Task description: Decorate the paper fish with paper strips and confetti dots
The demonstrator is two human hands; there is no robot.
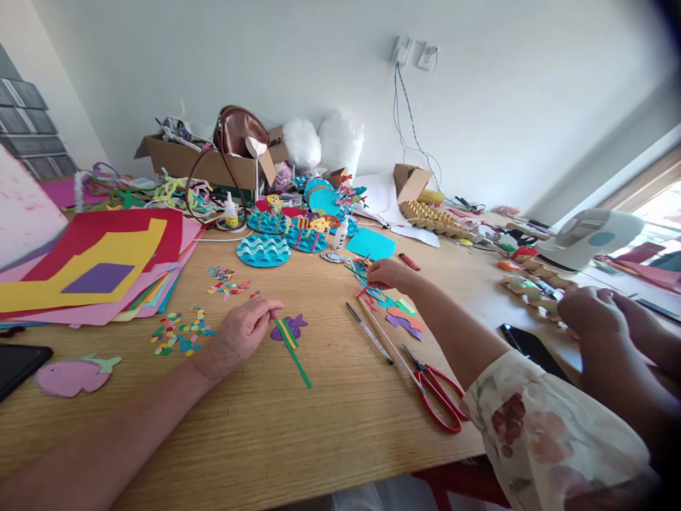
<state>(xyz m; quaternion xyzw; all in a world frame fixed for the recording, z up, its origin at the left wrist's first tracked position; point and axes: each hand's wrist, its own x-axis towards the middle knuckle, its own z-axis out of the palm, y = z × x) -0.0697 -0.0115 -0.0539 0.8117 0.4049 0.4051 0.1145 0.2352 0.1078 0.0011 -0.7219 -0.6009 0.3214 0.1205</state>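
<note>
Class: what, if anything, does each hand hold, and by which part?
Left hand: green and yellow strips, apparently by their upper ends. Right hand: cannot be told.

A pale, plain wall (213,64) runs behind a wood-grain table (213,454), meeting another wall (69,64) at the left corner. Two white wall outlets (403,50) sit high, thin cables (405,106) trailing down. Gray drawers (26,121) stand far left; bright daylight enters through a wood-framed window (662,202) at right.
</note>
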